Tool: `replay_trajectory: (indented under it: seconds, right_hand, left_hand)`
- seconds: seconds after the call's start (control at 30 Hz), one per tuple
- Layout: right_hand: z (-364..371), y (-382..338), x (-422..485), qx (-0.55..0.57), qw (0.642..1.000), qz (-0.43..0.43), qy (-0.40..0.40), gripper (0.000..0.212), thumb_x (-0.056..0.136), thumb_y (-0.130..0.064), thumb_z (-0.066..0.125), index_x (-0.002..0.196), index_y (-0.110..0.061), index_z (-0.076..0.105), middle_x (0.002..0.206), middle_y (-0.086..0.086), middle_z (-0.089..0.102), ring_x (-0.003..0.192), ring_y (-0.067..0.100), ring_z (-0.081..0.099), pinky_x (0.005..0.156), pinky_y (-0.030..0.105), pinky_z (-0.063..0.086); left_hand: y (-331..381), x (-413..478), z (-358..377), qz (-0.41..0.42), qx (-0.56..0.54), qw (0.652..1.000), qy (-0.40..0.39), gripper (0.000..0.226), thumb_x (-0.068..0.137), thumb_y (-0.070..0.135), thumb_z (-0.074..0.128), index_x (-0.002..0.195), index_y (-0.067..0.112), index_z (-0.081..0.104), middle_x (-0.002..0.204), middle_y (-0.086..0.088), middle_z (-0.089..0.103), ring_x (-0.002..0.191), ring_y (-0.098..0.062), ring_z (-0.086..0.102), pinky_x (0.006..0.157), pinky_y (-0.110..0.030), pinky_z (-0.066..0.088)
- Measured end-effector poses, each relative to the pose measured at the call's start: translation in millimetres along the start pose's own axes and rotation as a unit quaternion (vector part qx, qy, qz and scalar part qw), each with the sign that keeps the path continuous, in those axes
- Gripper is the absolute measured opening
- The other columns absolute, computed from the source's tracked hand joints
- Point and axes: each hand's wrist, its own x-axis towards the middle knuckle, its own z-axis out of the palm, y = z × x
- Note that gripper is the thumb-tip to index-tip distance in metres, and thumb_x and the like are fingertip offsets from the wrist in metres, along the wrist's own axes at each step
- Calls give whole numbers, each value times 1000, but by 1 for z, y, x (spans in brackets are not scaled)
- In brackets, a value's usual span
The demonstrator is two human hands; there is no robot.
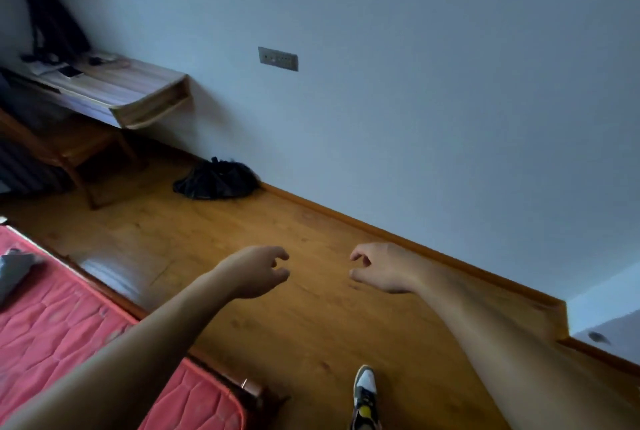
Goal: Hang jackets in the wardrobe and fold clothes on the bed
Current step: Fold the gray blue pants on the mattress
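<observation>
Both empty, fingers loosely curled, left hand (256, 272) and right hand (384, 268) should turn to the bed (69, 325) — taking the grey cloth (15, 270) by its edges.

A light wooden wall-mounted desk (114, 90) hangs on the pale blue-grey wall (415, 83). Below the desk stands a brown wooden chair (69, 149). To the right of the desk a grey rectangular switch plate (278, 58) sits on the wall. Lower right of the desk, a crumpled black plastic bag (216, 180) lies on the orange-brown wooden floor (311, 325).
</observation>
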Motion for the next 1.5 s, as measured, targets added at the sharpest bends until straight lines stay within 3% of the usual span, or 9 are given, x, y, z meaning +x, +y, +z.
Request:
replay_trajectory:
  seconds: [0.2, 0.4, 0.77, 0.93, 1.13, 1.4, 1.5]
  right_hand:
    - [-83, -6, 128, -40, 993, -93, -56, 53, 96, -54, 56, 143, -32, 50, 142, 2, 57, 121, 19, 58, 101, 39, 51]
    - [-115, -65, 232, -89, 969, -200, -116, 52, 96, -52, 57, 143, -29, 51, 139, 1, 60, 119, 19, 59, 100, 37, 51]
    - [-129, -249, 400, -136, 923, -323, -160, 47, 98, -49, 57, 142, -31, 51, 139, -1, 60, 115, 16, 62, 95, 34, 55]
    - [-137, -348, 458, -144, 911, -351, -161, 49, 99, -47, 57, 144, -29, 50, 140, 1, 59, 119, 17, 61, 98, 36, 55]
    - [-137, -451, 517, -164, 885, -395, -183, 46, 101, -45, 56, 144, -29, 50, 138, 1, 60, 118, 17, 62, 94, 29, 55]
    - [-105, -586, 610, -220, 821, -469, -241, 44, 101, -45, 55, 142, -28, 51, 136, 0, 61, 115, 16, 62, 95, 31, 56]
    - [-94, -645, 657, -235, 788, -504, -264, 43, 101, -46, 56, 140, -29, 53, 136, -1, 61, 116, 15, 62, 94, 31, 57]
  left_hand:
    - [-11, 69, -48, -113, -70, 990, 45, 52, 100, 45, 53, 149, 30, 43, 139, 3, 58, 117, -15, 60, 93, -30, 52]
    - [-59, 98, -74, -219, -123, 965, 76, 53, 96, 49, 56, 146, 33, 45, 135, 5, 60, 116, -15, 60, 94, -31, 51]
    - [-224, 149, -135, -315, -212, 916, 132, 49, 91, 42, 54, 138, 27, 54, 115, 2, 67, 102, -19, 65, 90, -34, 52]
    - [-310, 164, -187, -340, -207, 906, 146, 50, 92, 41, 53, 139, 24, 54, 121, 1, 67, 109, -20, 63, 92, -34, 51]
    - [-389, 169, -227, -379, -224, 882, 171, 48, 95, 42, 55, 140, 24, 53, 128, -2, 65, 116, -21, 61, 92, -30, 46]
    - [-493, 182, -254, -466, -268, 822, 189, 48, 95, 43, 54, 140, 25, 54, 127, -1, 65, 117, -21, 61, 95, -30, 48]
    - [-539, 192, -272, -506, -293, 785, 204, 49, 95, 44, 56, 140, 25, 54, 129, -2, 66, 118, -20, 61, 99, -32, 48]
